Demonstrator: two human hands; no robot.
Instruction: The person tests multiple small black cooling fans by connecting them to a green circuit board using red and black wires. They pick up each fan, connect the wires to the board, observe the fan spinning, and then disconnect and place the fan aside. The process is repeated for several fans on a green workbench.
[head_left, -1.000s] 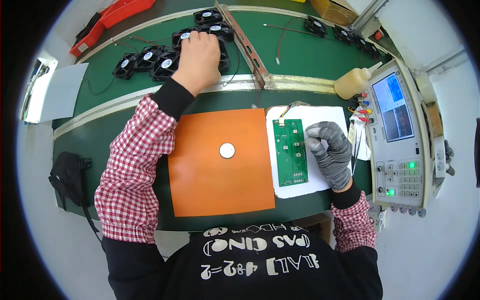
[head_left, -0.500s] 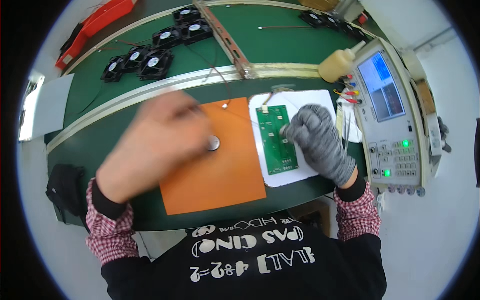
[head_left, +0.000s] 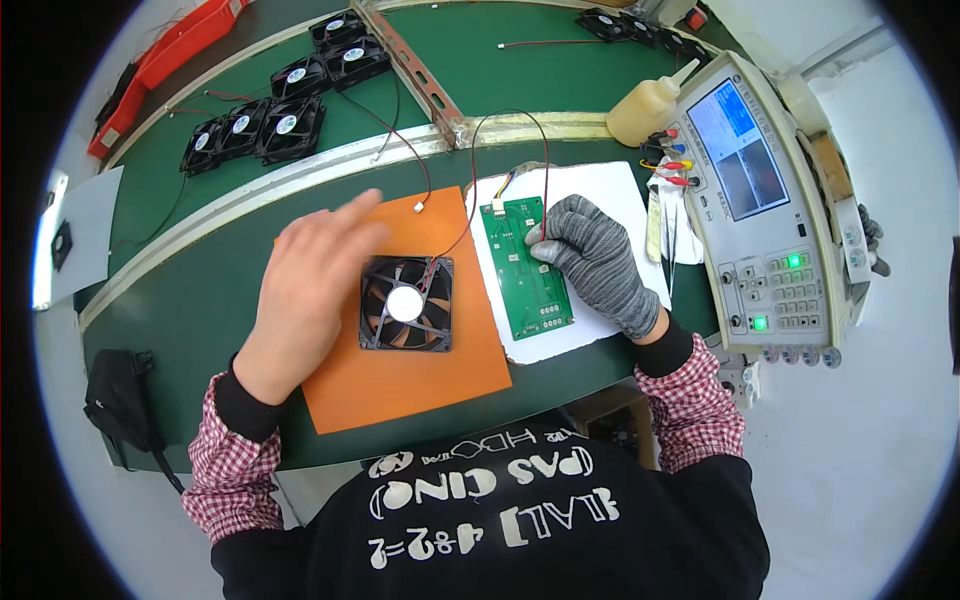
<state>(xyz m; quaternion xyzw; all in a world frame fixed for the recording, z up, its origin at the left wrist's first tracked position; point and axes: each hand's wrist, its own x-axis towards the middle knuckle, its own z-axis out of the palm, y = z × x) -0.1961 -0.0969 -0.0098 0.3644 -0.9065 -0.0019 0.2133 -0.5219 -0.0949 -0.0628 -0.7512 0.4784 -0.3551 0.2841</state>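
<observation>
A black cooling fan [head_left: 405, 303] with a white round label lies on an orange mat [head_left: 440, 385]. Just left of it hovers my bare left hand [head_left: 300, 290], fingers stretched out and slightly blurred, holding nothing. From the fan a thin dark red cable [head_left: 474, 150] rises, loops over and comes down to my right hand [head_left: 598, 262]. In its grey glove, that hand pinches the cable's end above a green circuit board [head_left: 525, 275]; the fingers hide the tip. The board rests on a white sheet [head_left: 620, 190], with a short multicoloured lead plugged in at its top.
To the right stand a test instrument [head_left: 775, 210] with a lit screen and a cream squeeze bottle [head_left: 640, 112]. Several more fans [head_left: 290, 125] sit beyond the pale rail [head_left: 250, 185], at the upper left. A slotted metal bar [head_left: 415, 80] runs away from that rail. A black pouch [head_left: 120, 400] lies far left.
My left hand has moved leftward off the fan, uncovering it, and its fingers are extended. The cable now forms a tall loop. My right hand stays pinched over the board. The view has shifted slightly.
</observation>
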